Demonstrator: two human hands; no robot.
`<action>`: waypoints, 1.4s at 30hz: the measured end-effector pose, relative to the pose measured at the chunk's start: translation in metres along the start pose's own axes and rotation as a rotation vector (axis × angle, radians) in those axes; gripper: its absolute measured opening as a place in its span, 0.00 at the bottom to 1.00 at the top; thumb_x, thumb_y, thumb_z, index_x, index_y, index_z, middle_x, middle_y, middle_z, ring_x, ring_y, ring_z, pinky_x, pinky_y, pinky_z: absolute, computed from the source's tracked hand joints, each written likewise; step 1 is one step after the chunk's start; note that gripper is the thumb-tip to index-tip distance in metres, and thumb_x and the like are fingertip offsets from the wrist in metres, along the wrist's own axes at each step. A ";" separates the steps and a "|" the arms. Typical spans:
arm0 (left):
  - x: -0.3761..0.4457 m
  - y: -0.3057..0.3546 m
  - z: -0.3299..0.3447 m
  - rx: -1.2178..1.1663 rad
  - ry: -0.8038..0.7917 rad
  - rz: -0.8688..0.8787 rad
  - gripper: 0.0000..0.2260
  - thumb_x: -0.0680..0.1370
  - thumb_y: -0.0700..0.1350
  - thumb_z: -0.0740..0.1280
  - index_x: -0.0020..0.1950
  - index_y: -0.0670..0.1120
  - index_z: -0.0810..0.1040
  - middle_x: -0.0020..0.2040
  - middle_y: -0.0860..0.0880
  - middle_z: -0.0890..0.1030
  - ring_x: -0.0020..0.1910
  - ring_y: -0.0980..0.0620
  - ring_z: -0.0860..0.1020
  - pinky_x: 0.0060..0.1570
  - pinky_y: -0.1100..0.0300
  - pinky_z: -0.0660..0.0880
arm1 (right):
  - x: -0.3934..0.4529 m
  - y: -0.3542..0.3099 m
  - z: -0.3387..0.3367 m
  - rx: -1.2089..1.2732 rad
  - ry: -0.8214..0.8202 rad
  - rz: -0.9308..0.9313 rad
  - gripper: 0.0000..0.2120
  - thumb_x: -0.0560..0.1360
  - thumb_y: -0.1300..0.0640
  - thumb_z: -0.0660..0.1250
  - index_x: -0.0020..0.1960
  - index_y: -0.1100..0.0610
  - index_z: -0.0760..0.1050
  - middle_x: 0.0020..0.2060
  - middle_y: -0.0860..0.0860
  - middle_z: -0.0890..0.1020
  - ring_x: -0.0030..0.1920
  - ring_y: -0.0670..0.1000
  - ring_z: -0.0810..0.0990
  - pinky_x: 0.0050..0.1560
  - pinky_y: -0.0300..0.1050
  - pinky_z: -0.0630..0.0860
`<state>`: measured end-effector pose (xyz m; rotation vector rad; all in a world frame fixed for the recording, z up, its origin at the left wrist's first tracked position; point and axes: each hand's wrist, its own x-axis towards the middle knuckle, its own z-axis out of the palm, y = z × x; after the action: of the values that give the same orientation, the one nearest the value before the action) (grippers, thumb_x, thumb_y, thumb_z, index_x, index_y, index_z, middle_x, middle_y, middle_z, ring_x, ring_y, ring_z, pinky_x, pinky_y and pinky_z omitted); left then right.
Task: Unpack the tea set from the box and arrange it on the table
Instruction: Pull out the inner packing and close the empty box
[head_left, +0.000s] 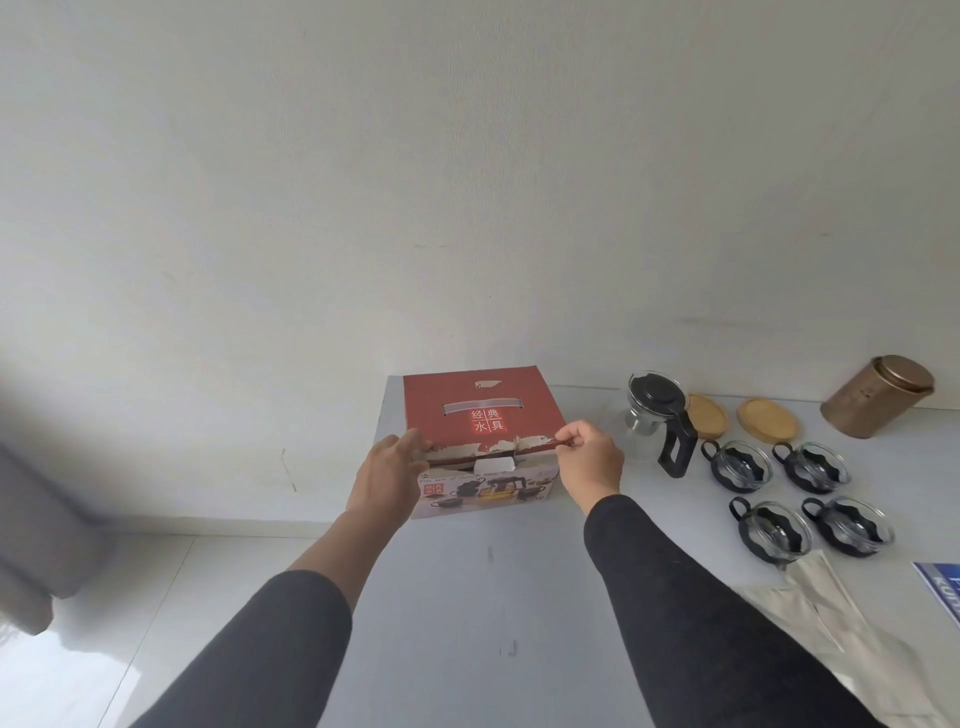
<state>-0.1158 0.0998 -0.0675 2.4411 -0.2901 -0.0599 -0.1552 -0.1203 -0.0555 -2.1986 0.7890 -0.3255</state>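
A red cardboard tea-set box (480, 410) stands at the table's back left, its lid flap down. My left hand (392, 470) lies against the box's front left corner, fingers curled over the lid's front edge. My right hand (587, 457) pinches the torn front edge of the lid near its right corner. To the right of the box a glass teapot (657, 415) with a black lid and handle stands upright. Several glass cups in black holders (737, 465) sit in two rows on the table. Two round wooden coasters (769, 418) lie behind them.
A bronze cylindrical tin (878, 402) stands at the back right by the wall. Beige paper wrapping (841, 623) and a blue printed card (943, 587) lie at the right front. The grey table (478, 597) ends on the left, with pale floor (104, 597) beyond.
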 end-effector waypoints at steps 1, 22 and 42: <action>-0.001 0.000 0.001 -0.008 0.009 -0.002 0.09 0.78 0.36 0.62 0.56 0.44 0.77 0.51 0.44 0.78 0.50 0.44 0.76 0.43 0.59 0.69 | 0.001 0.000 0.002 -0.035 0.011 -0.020 0.10 0.73 0.70 0.62 0.47 0.60 0.79 0.46 0.53 0.82 0.43 0.50 0.74 0.44 0.36 0.67; 0.012 0.005 0.027 0.496 -0.145 0.096 0.32 0.81 0.41 0.54 0.77 0.53 0.37 0.78 0.52 0.38 0.77 0.49 0.37 0.74 0.44 0.45 | -0.001 0.009 0.024 -0.640 -0.271 -0.465 0.27 0.82 0.55 0.51 0.78 0.51 0.44 0.78 0.50 0.44 0.77 0.51 0.41 0.75 0.54 0.42; 0.112 -0.012 0.032 0.500 -0.065 0.099 0.38 0.77 0.35 0.56 0.77 0.55 0.37 0.79 0.52 0.41 0.77 0.43 0.41 0.75 0.46 0.51 | 0.083 -0.022 0.068 -0.669 -0.330 -0.576 0.35 0.80 0.55 0.58 0.77 0.54 0.40 0.77 0.53 0.40 0.77 0.55 0.37 0.74 0.57 0.37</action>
<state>-0.0084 0.0635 -0.0963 2.9183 -0.5043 -0.0257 -0.0503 -0.1214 -0.0863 -2.9880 0.0510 0.0512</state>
